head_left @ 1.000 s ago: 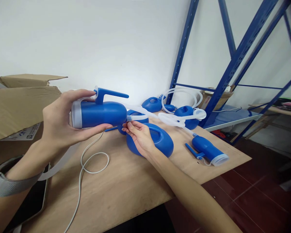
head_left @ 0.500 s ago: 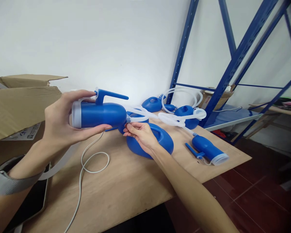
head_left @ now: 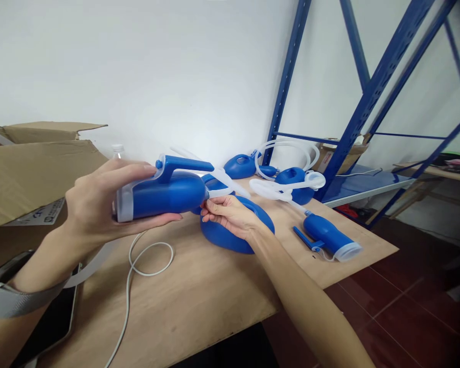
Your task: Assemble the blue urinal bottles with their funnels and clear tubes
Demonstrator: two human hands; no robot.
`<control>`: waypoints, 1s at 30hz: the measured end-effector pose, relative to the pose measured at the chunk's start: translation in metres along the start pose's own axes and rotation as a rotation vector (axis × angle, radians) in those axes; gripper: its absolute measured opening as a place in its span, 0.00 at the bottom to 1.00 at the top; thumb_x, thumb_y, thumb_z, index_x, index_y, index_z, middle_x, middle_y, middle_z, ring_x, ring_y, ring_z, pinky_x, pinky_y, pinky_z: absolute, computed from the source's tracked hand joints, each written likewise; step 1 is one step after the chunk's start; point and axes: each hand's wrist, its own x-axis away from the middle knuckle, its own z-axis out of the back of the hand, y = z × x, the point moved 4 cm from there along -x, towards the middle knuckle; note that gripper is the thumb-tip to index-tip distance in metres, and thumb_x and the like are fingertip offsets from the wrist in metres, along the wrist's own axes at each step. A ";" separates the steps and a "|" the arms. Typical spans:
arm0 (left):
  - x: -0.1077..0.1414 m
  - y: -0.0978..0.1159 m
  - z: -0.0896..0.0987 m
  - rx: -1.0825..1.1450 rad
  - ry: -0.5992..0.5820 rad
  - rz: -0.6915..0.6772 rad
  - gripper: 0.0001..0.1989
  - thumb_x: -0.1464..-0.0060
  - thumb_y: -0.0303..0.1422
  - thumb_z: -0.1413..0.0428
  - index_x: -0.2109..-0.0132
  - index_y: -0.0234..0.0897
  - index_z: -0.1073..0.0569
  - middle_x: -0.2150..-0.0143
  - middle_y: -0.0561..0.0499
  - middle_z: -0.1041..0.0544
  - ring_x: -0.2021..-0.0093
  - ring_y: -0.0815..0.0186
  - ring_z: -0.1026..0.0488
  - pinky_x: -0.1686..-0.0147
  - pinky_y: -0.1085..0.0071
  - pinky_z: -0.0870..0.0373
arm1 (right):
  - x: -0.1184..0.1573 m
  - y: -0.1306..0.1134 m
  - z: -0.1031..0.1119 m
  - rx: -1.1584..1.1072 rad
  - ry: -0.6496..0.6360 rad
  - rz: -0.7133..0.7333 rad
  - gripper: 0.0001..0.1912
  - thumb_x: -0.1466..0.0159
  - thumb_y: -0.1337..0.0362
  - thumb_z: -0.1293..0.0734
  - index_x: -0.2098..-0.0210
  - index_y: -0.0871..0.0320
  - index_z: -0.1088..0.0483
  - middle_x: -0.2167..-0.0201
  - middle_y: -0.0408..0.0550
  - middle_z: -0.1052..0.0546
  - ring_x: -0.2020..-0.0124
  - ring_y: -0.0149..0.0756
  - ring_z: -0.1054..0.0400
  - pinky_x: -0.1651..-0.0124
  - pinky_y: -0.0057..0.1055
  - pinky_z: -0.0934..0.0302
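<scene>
My left hand (head_left: 95, 199) is wrapped round a blue bottle-shaped funnel (head_left: 168, 194) with a clear rim at its left end and a blue handle on top. The fingertips of my right hand (head_left: 230, 214) are pinched at the funnel's narrow right end, where a white tube (head_left: 220, 193) joins it. Behind my right hand, a blue jug (head_left: 262, 220) rests on the wooden table (head_left: 191, 301). A second blue funnel (head_left: 325, 235) with a clear rim lies to the right, its tube leading back to a coil (head_left: 270, 188).
An open cardboard box (head_left: 34, 168) stands at the left. A pale cable (head_left: 128, 296) loops over the table near a dark tablet (head_left: 49, 322). More blue jugs (head_left: 239, 166) sit at the back beside a blue metal rack (head_left: 287, 82).
The held funnel has shifted slightly right and down, and its handle now tilts more towards the camera. My right hand has moved a little right with its tube end.
</scene>
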 end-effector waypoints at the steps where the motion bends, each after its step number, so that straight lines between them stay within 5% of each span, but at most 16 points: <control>1: 0.000 -0.001 0.001 -0.012 0.006 0.006 0.48 0.56 0.52 0.25 0.31 0.44 0.31 0.57 0.48 0.18 0.65 0.59 0.20 0.70 0.62 0.20 | 0.000 -0.001 -0.001 -0.019 0.006 0.007 0.17 0.49 0.57 0.15 0.69 0.63 0.18 0.71 0.46 0.17 0.71 0.26 0.22 0.63 0.18 0.27; 10: 0.002 -0.013 0.002 -0.087 0.085 0.009 0.50 0.55 0.56 0.27 0.30 0.42 0.32 0.53 0.48 0.19 0.59 0.59 0.17 0.59 0.62 0.15 | 0.002 0.000 -0.014 -0.110 0.039 -0.002 0.17 0.34 0.51 0.24 0.59 0.60 0.20 0.61 0.50 0.16 0.65 0.32 0.19 0.68 0.23 0.28; 20: 0.008 -0.016 -0.002 -0.127 0.098 0.043 0.48 0.55 0.54 0.27 0.30 0.47 0.32 0.52 0.50 0.17 0.58 0.57 0.17 0.59 0.62 0.17 | -0.004 0.011 -0.019 -0.098 0.033 0.092 0.24 0.36 0.43 0.26 0.56 0.58 0.21 0.63 0.48 0.17 0.65 0.34 0.21 0.69 0.24 0.30; 30: 0.008 -0.014 -0.002 -0.156 0.079 -0.014 0.50 0.54 0.54 0.27 0.29 0.41 0.33 0.53 0.45 0.16 0.60 0.55 0.16 0.62 0.61 0.18 | -0.005 0.016 -0.024 0.031 0.099 0.189 0.29 0.42 0.36 0.25 0.63 0.57 0.26 0.69 0.43 0.23 0.72 0.32 0.25 0.75 0.25 0.35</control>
